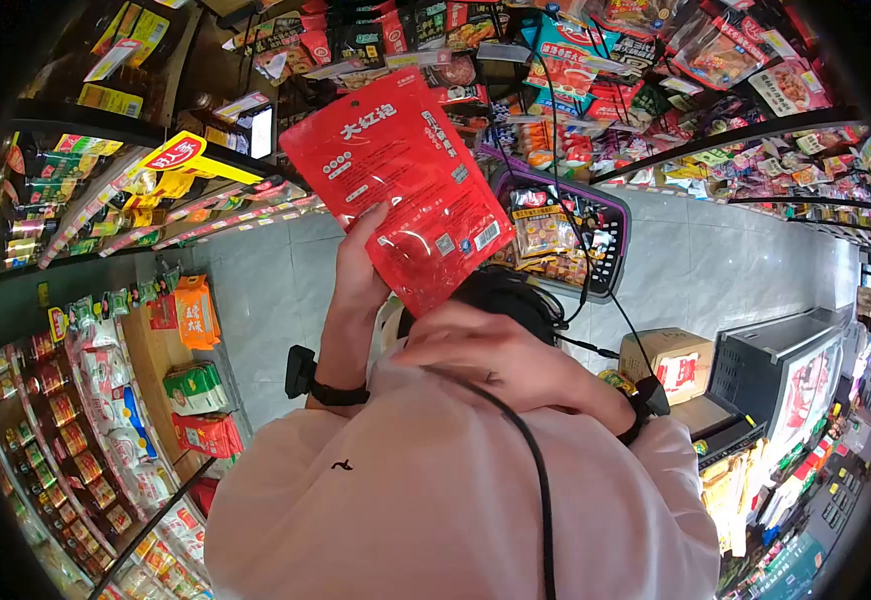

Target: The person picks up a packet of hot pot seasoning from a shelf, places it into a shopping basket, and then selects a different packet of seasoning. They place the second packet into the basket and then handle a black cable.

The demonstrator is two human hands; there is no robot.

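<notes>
A large red packet (405,190) with white print and a barcode is held up in front of me, tilted to the left. My left hand (360,262) grips its lower left edge, with the thumb on the printed face. Below the packet, my right hand (480,350) lies close against my chest on the white shirt (455,480); it is blurred and its fingers are curled, and whether they hold anything is hidden. Beyond the packet on the right, a dark basket (610,235) with a purple edge stands on the floor and holds several packaged goods (543,235).
Shelves of packets (585,75) run across the front. A shelf with a yellow sign (180,155) stands at the left, above bags (195,388) on a low shelf. At the right are a cardboard box (670,362) and a grey cabinet (775,350). Cables hang across the view.
</notes>
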